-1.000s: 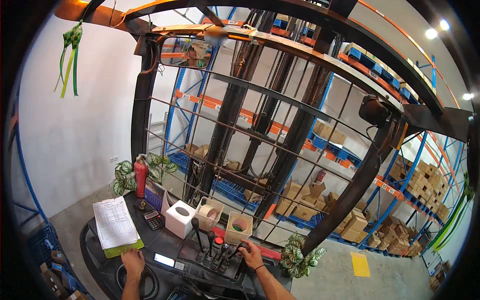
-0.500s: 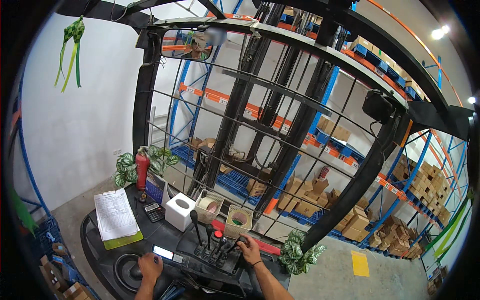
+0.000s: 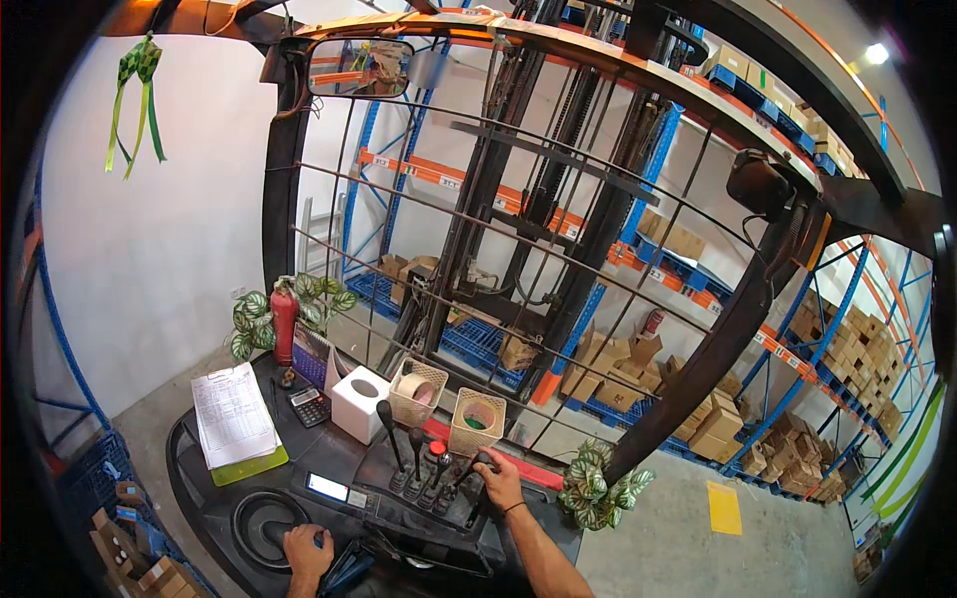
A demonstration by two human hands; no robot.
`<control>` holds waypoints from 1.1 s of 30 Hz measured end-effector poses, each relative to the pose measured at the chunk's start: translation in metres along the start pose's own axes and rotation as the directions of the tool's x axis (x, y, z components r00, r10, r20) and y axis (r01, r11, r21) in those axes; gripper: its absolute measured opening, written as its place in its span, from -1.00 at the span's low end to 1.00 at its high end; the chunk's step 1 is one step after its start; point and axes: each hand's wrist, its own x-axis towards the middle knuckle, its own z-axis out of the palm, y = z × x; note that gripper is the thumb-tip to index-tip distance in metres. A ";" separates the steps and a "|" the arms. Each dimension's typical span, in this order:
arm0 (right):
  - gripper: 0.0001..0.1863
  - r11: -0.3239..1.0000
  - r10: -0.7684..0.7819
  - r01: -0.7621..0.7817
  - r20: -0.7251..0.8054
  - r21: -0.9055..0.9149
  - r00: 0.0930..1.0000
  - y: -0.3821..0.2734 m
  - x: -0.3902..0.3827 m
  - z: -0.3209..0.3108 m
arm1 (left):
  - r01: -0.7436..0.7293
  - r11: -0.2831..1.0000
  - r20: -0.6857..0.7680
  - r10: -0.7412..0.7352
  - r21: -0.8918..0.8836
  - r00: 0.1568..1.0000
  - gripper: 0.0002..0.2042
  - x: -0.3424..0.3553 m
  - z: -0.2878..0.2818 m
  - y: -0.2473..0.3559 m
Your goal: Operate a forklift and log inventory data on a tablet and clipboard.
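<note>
My left hand (image 3: 307, 550) is closed around a dark knob (image 3: 319, 539) at the near right side of the black steering wheel (image 3: 239, 518). My right hand (image 3: 501, 483) grips the top of the rightmost black control lever (image 3: 463, 476), its fingers wrapped over the knob. Several more levers stand to its left, among them a tall black lever (image 3: 392, 439) and one with a red top (image 3: 437, 449). Left of the levers, a small lit display (image 3: 327, 487) sits in the dashboard.
A clipboard with papers (image 3: 236, 417), a calculator (image 3: 310, 406), a white tissue box (image 3: 359, 404), baskets with tape rolls (image 3: 477, 421), a fire extinguisher (image 3: 284, 324) and potted plants (image 3: 595, 485) line the dashboard. Beyond the forklift mast (image 3: 478, 199) stand racks with cartons (image 3: 618, 379).
My left hand has moved from the wheel's upper right to its near right side. My right hand stays on the lever. The view has shifted slightly, and an orange glow lights the overhead frame.
</note>
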 end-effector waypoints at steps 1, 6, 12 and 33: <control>-0.50 1.000 -0.011 0.011 -0.012 -0.013 1.000 0.000 0.000 0.001 | 0.000 1.000 0.001 0.000 0.004 1.000 -0.87 0.000 -0.002 -0.001; -0.56 0.996 0.085 -0.085 -0.008 -0.039 0.996 0.002 0.000 -0.001 | 0.063 0.998 0.063 -0.062 -0.008 0.996 -0.79 0.000 -0.005 0.001; -0.56 0.998 0.063 -0.063 -0.004 0.018 0.998 0.005 0.002 -0.004 | 0.100 0.995 0.091 -0.100 0.000 0.991 -0.79 -0.002 -0.008 0.008; 0.01 0.591 0.040 -0.008 0.020 -0.807 0.999 -0.006 -0.040 -0.056 | 0.336 0.942 -0.145 -0.333 -0.001 0.932 -0.79 -0.020 -0.100 0.009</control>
